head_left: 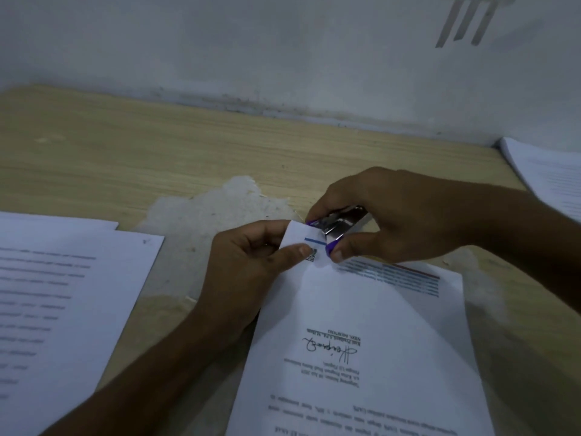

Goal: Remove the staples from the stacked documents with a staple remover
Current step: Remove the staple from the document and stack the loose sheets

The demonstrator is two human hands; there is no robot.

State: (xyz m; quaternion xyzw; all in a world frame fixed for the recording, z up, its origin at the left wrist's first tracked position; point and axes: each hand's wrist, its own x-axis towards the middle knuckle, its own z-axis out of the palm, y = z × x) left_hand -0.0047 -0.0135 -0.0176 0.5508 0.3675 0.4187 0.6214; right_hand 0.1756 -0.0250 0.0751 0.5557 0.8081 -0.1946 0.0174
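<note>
1. Lowest in the frame and nearest to us lies the printed document (361,357): white sheets resting on the surface (125,146), with the text upside down to our view and a handwritten signature at mid-page. Its upper-left corner is lifted off the surface toward the centre of the frame.
2. We record the left hand (248,265), forearm entering from the lower left, holding that raised corner. The thumb lies on top of the paper beside a small square code mark, and the fingers (267,231) are curled behind the sheet, so the paper is pinched between them.
3. We record the right hand (393,215), reaching in from the right edge, gripping the staple remover (342,223), a bright metal tool with purple grips. The thumb presses the lower grip and the fingers curl over the upper one.
4. The remover's metal jaws meet the top edge of the raised corner, just above a short blue printed line. We cannot tell how far the jaws are closed, and any staple there is too small to make out.
5. At the left edge we note a second stack (63,294) of printed sheets lying flat, well apart from both hands.
6. At the right edge, upper half, a third stack (553,177) is partly cut off by the frame.
7. The surface is pale wood grain with a worn whitish patch (220,209) just above the left hand. A pale wall (251,42) fills the upper frame.
</note>
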